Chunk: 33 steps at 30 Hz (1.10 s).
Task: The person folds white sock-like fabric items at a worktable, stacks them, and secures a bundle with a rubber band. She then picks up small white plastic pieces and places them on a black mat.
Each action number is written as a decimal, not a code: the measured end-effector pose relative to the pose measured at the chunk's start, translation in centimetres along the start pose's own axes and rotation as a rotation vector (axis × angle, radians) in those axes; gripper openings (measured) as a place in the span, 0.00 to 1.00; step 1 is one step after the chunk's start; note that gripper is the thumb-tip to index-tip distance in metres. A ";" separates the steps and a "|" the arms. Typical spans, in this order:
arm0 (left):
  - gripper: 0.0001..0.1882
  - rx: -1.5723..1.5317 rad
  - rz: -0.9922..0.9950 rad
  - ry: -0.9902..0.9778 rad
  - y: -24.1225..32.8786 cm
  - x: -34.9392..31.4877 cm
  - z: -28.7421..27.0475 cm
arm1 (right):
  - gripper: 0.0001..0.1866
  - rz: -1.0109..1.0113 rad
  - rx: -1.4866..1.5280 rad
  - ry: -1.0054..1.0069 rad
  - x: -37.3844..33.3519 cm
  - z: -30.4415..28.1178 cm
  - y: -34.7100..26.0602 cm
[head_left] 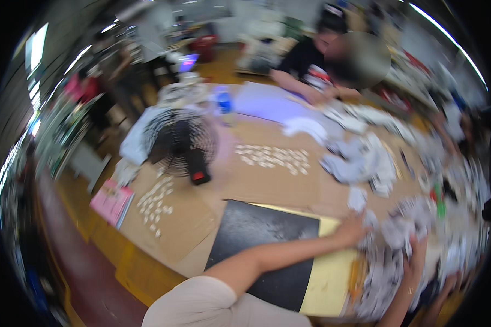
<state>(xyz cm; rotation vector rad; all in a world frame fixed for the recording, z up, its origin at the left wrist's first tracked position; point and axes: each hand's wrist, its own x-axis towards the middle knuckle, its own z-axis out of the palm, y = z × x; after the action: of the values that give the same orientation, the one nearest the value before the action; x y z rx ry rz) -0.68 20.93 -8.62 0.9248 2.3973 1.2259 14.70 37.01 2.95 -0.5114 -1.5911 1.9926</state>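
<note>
My left arm reaches across a black board (256,234) to the right side of the table. There my left hand (351,231) closes on a small grey fabric piece (370,222), its fingertips partly blurred. My right hand (415,255) comes up from the lower right and grips the edge of a bunched heap of grey fabric pieces (401,226). Between my hands, more grey fabric (382,275) lies in a loose stack toward the table's near edge. Under my left forearm a yellow sheet (330,272) sticks out beside the board.
A black fan (177,141) stands at the left, near rows of small white pieces (155,204). More white pieces (273,156) lie on cardboard mid-table. A blue-labelled bottle (223,101) stands farther back. Across the table sits a person (305,65) beside piled cloth (360,158).
</note>
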 end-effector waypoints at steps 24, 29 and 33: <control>0.51 -1.352 -0.419 -0.272 -6.3 -8.2 -16.3 | 0.47 0.135 -1.306 -0.186 10.2 -5.3 8.1; 0.47 -1.514 -0.538 -0.067 -10.5 -14.1 -17.5 | 0.45 -0.104 -1.689 -0.081 8.6 -2.0 6.3; 0.48 -1.380 -0.472 0.141 -10.2 -18.6 -18.1 | 0.39 -0.496 -1.595 -0.176 5.5 6.7 4.7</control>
<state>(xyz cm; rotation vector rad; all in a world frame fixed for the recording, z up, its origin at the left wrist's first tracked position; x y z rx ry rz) -0.33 -6.91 -6.60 -0.1568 1.1132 2.1509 5.62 34.49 0.09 -0.3658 -2.7933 0.0911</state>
